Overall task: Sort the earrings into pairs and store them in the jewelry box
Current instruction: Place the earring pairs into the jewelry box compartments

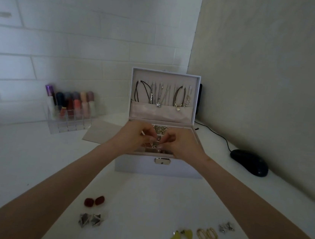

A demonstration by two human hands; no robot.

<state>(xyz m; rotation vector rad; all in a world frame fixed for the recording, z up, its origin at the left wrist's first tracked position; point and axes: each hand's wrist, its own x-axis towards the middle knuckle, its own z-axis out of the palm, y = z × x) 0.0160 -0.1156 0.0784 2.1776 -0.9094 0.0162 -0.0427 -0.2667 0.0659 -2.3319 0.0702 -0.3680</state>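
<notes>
Pinching earring (158,139) over box (159,168), left hand (134,135), right hand (184,144)

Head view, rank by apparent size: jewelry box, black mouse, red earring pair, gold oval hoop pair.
1. jewelry box
2. black mouse
3. red earring pair and gold oval hoop pair: look alike, unranked; both nearer the camera.

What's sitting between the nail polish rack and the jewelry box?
A flat beige pad lies on the table between the nail polish rack and the jewelry box, seen in the head view.
</notes>
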